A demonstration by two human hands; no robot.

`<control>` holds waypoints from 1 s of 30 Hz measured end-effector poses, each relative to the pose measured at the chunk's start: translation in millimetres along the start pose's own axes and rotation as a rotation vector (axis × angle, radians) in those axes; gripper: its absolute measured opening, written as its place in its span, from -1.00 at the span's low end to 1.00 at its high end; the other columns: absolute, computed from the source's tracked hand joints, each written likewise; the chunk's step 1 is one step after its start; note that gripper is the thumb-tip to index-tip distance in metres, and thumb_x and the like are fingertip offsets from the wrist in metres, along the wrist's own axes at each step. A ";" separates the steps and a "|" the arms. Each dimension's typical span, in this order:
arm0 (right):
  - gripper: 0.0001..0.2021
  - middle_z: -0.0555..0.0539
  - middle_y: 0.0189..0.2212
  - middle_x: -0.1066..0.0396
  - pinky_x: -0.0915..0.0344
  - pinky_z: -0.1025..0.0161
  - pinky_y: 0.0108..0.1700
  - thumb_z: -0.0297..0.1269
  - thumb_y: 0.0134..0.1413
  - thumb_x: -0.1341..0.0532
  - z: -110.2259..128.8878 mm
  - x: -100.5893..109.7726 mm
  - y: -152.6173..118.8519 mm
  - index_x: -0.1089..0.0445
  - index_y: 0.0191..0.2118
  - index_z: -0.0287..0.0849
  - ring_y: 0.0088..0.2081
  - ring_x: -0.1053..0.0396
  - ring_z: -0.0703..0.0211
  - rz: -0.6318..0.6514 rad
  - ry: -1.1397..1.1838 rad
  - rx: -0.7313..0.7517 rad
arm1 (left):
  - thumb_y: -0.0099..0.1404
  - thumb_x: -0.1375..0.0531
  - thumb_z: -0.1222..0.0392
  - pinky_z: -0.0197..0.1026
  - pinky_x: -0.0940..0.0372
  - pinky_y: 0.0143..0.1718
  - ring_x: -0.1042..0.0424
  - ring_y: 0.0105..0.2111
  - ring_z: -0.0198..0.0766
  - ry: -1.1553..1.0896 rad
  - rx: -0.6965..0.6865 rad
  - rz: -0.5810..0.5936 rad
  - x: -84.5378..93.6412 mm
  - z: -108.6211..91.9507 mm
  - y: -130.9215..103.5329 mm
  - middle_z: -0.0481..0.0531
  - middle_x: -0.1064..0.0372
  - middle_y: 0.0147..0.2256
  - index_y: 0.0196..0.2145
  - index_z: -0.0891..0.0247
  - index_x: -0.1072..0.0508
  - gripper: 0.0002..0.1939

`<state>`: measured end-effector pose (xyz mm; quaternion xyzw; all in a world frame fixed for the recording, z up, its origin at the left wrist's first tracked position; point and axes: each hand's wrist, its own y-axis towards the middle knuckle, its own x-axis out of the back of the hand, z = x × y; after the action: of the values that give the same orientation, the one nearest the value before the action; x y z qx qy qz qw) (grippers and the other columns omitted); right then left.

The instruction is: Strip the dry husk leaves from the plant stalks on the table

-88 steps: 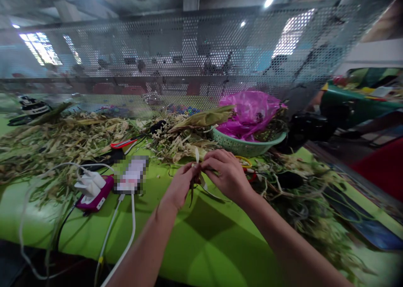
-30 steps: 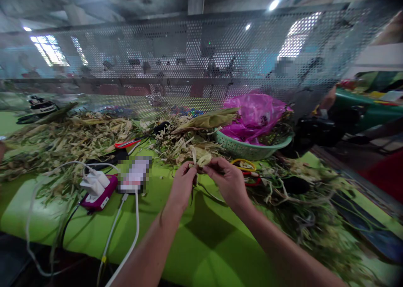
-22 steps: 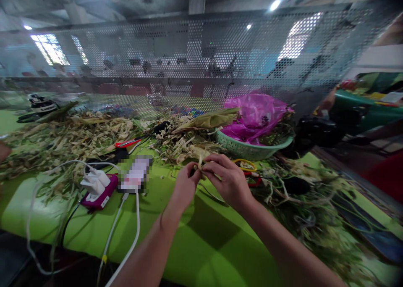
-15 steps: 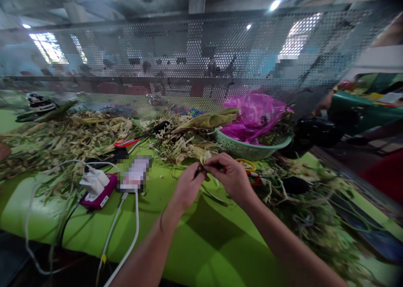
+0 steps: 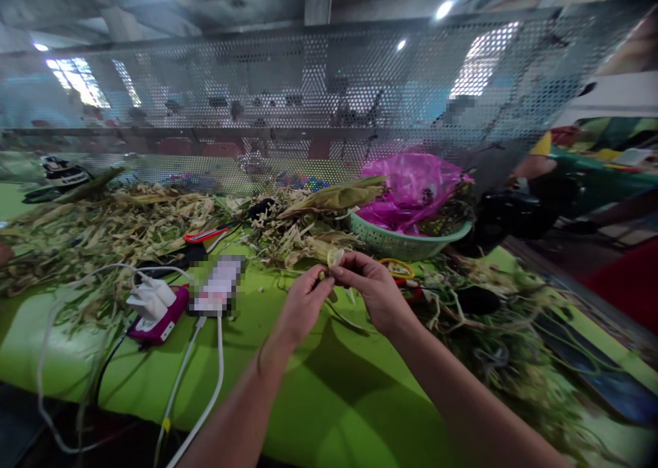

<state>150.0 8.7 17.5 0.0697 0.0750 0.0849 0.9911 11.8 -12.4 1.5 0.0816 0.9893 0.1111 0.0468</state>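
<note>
My left hand [image 5: 303, 305] and my right hand [image 5: 374, 287] meet over the green table cover [image 5: 329, 392]. Between their pinched fingertips is a small flower-like piece [image 5: 335, 257] with pale, petal-like strips on top. A thin green strip [image 5: 348, 323] hangs below the fingers towards the table. The fingers of both hands are closed, and they hide the lower part of the piece. Just beyond my hands lies a heap of dry, husk-like leaves [image 5: 303, 245]. Close to the right hand is a yellow ring-shaped item [image 5: 398, 269].
A pale green basket [image 5: 411, 247] holds a purple plastic bag [image 5: 411, 190]. To the left are a phone [image 5: 220, 283], a purple power block [image 5: 172, 317] with white plugs, cables, and a red cutter [image 5: 205, 235]. Green strands [image 5: 514, 358] cover the right side. A perforated metal screen [image 5: 288, 91] stands behind.
The pale petal-like strips show more clearly above my right fingertips. My fingers have shifted slightly around the piece, and the hands stay in nearly the same place. The view has moved a little.
</note>
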 end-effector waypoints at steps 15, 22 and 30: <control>-0.78 0.01 -0.46 -0.40 -0.31 0.24 -0.30 -0.18 -0.12 -0.39 6.0 3.2 -3.0 -0.40 -0.38 -0.14 -0.41 -0.35 0.22 0.028 -0.020 0.123 | 0.14 -0.22 0.16 -0.33 -0.12 -0.40 -0.20 -0.47 -0.39 -0.340 0.256 -0.080 -2.6 10.1 2.2 -0.06 -0.25 -0.45 -0.41 0.25 -0.36 -0.87; -0.89 -0.04 -0.39 -0.38 -0.28 0.26 -0.26 -0.23 0.05 -0.28 19.4 13.8 -1.0 -0.45 -0.36 -0.16 -0.33 -0.34 0.20 0.176 -0.547 0.335 | 0.20 -0.12 0.21 -0.32 -0.08 -0.41 -0.18 -0.48 -0.38 0.026 0.137 -0.023 0.4 11.7 5.8 -0.12 -0.18 -0.52 -0.43 0.26 -0.29 -0.90; -0.92 -0.07 -0.31 -0.32 -0.27 0.27 -0.22 -0.33 0.11 -0.22 20.4 16.1 1.8 -0.36 -0.39 -0.18 -0.27 -0.34 0.18 0.311 -0.821 0.404 | 0.22 -0.04 0.26 -0.29 -0.05 -0.40 -0.13 -0.46 -0.36 0.253 0.089 0.019 2.6 14.2 5.6 -0.12 -0.16 -0.51 -0.47 0.23 -0.20 -0.89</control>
<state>168.7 10.7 35.5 0.2991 -0.3189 0.1811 0.8809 11.7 -3.5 -11.2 0.0782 0.9905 0.0771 -0.0831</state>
